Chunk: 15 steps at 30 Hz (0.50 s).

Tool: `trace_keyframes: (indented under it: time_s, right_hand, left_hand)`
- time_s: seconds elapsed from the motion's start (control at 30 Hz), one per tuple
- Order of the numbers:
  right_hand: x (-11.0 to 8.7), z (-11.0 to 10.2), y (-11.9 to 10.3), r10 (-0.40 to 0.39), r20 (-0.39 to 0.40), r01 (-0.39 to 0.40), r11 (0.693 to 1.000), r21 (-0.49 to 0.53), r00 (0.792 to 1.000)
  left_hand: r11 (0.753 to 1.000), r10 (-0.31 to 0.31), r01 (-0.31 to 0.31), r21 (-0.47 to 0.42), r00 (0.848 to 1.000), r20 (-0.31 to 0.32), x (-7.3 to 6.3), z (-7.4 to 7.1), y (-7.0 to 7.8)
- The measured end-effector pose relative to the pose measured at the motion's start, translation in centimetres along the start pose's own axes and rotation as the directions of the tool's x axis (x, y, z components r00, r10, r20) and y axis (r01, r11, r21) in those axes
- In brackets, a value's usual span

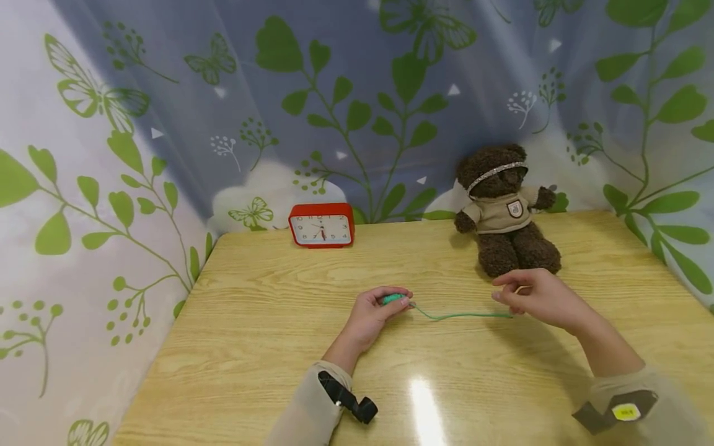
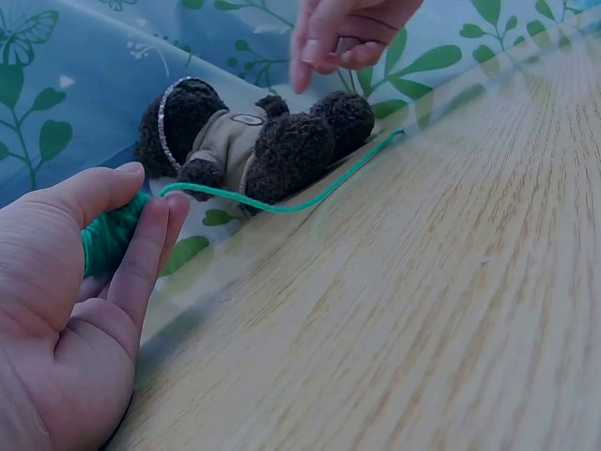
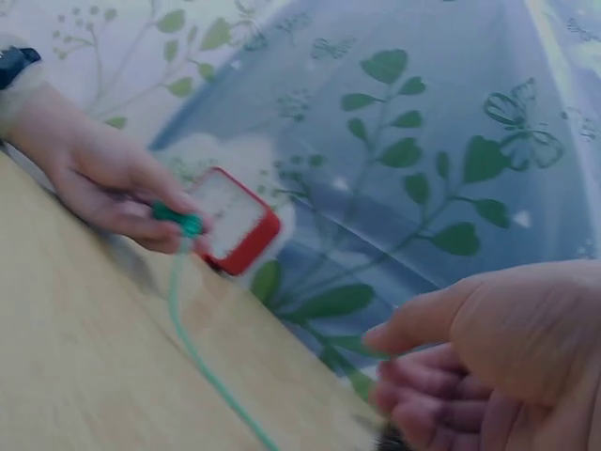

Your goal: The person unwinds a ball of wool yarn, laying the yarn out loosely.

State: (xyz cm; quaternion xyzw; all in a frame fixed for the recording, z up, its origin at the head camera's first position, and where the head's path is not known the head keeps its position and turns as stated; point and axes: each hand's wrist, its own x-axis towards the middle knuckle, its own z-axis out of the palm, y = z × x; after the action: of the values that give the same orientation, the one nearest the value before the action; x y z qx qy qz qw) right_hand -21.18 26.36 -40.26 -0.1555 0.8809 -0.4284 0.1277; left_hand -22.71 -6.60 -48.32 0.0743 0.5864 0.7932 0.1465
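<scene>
My left hand [image 1: 369, 317] grips a small wound bundle of green yarn [image 2: 111, 233] between thumb and fingers, partly hidden by them. Out of the bundle runs a single green strand [image 1: 468, 314], stretching right above the wooden table. Its far end is loose in the left wrist view, below and apart from my right hand [image 2: 352, 36]. That hand holds nothing; its fingers are loosely bent, with the thumb apart from them in the right wrist view.
A red alarm clock [image 1: 321, 225] stands at the table's back left. Against the patterned curtain [image 1: 346, 80] at the back right sits a brown teddy bear [image 1: 504, 210] in a beige top. The wooden table [image 1: 251, 322] spreads beneath both hands.
</scene>
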Motion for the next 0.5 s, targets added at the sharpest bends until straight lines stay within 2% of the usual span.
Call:
trace_keyframes:
  time_s: [0.1,0.17,0.3,0.5]
  right_hand:
    - [0.4,1.5,-0.4,-0.003,-0.039,0.006,0.996,0.089,0.999]
    - [0.8,2.7,-0.6,0.002,-0.039,0.004,0.988,0.152,0.999]
    - [1.6,5.2,-0.9,-0.009,-0.012,0.011,0.972,0.233,1.000]
    - [2.3,7.9,-0.9,-0.036,0.055,0.018,0.958,0.287,0.998]
  left_hand:
    - [1.000,0.000,0.000,0.008,1.000,0.004,0.0,0.0,0.0]
    - [1.000,0.000,0.000,0.011,1.000,0.007,0.1,0.0,0.1]
    - [1.000,0.004,-0.004,0.013,1.000,0.007,0.1,0.0,0.1]
    - [1.000,0.001,-0.001,0.019,1.000,0.006,0.2,-0.1,-0.1]
